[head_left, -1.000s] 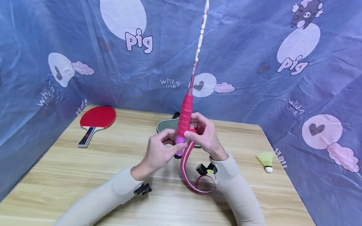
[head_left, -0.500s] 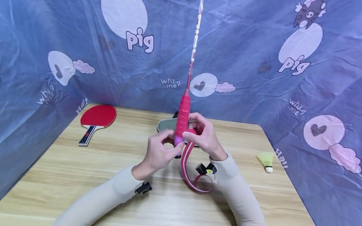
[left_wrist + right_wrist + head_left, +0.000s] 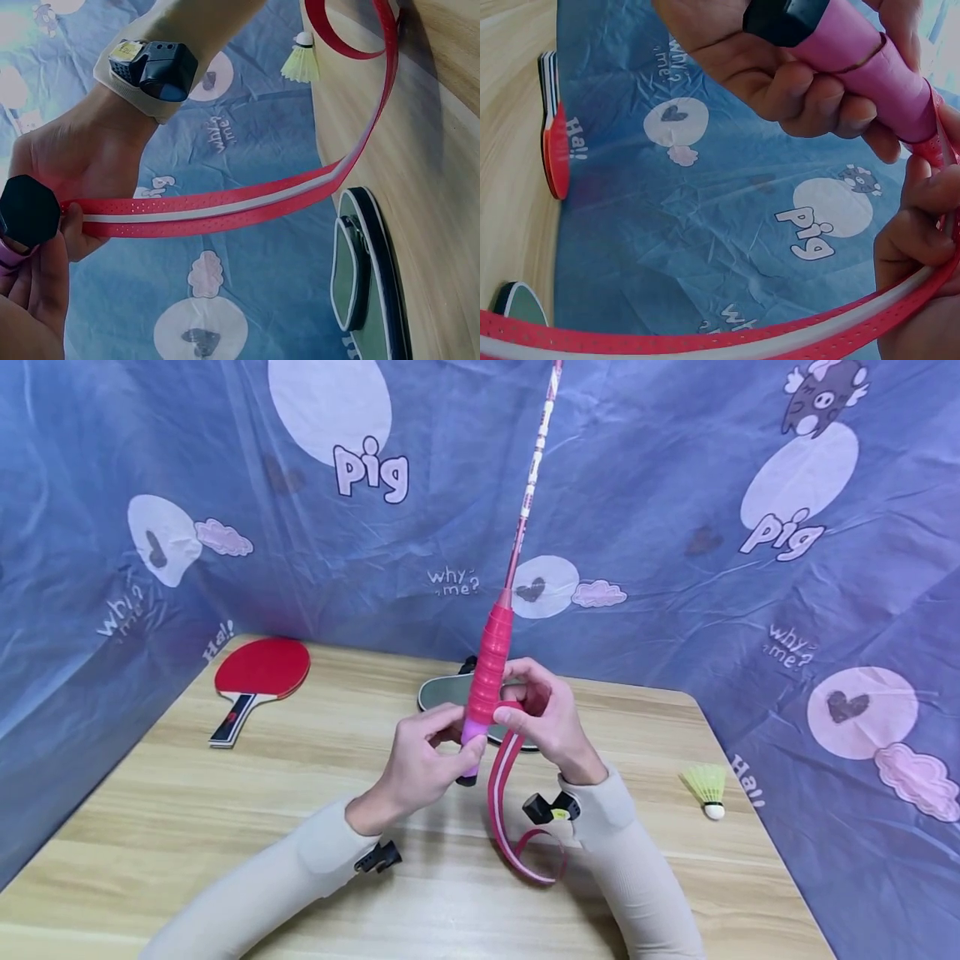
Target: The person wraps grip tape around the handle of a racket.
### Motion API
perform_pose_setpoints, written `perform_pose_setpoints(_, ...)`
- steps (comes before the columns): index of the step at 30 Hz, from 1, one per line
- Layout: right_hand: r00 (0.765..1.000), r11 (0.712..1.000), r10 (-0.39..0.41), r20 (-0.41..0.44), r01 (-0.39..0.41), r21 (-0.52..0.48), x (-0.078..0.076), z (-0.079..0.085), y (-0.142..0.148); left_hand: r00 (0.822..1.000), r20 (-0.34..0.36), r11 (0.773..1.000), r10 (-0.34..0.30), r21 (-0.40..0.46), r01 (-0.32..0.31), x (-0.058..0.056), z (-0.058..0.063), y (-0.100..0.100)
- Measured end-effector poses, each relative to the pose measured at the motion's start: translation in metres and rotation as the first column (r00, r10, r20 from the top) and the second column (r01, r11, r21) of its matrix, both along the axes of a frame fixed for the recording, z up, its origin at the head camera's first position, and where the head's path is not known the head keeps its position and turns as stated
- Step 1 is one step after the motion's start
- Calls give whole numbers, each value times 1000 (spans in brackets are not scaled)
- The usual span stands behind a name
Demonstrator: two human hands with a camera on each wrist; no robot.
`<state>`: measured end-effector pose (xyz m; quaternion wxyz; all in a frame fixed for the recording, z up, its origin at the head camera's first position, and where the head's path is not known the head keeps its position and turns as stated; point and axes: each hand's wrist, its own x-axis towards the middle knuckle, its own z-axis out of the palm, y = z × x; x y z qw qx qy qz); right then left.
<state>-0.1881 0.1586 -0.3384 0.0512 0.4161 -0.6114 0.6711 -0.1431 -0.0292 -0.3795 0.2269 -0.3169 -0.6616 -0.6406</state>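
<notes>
A badminton racket stands nearly upright over the table, its handle (image 3: 491, 660) wrapped in red tape down to a bare purple part (image 3: 892, 90) with a black end cap (image 3: 784, 19). My left hand (image 3: 420, 760) grips that purple part between thumb and fingers. Beside the lower edge of the wrap, my right hand (image 3: 547, 714) pinches the red grip tape (image 3: 225, 212). From there the tape, with a white strip along its perforated back, hangs in a curve and curls at its free end near the tabletop. The racket's head is out of view.
A red table tennis bat (image 3: 262, 668) lies at the back left of the wooden table (image 3: 165, 860). Behind the hands is a green case (image 3: 367, 285) with white piping. A yellow shuttlecock (image 3: 706, 789) lies at the right. Blue printed cloth (image 3: 450, 502) hangs around the table.
The racket's shaft tilts left, then back to the right. Both hands keep their holds and shift only slightly, while the hanging tape sways a little.
</notes>
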Motion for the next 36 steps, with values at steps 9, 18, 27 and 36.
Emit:
perform_pose_setpoints(9,996,998,68,58,-67,-21,1,3,3,985,41,986,-166,-12,166,1,3,-1)
perform_pose_setpoints(18,985,990,140,104,-142,10,1,5,4,943,155,953,-295,-28,302,4,3,-1)
perform_pose_setpoints(27,993,996,82,90,-86,31,4,9,0,921,269,954,-281,-29,300,6,7,2)
perform_pose_setpoints(36,995,998,-33,99,39,-59,4,4,-3,928,342,987,-148,-11,161,2,10,3)
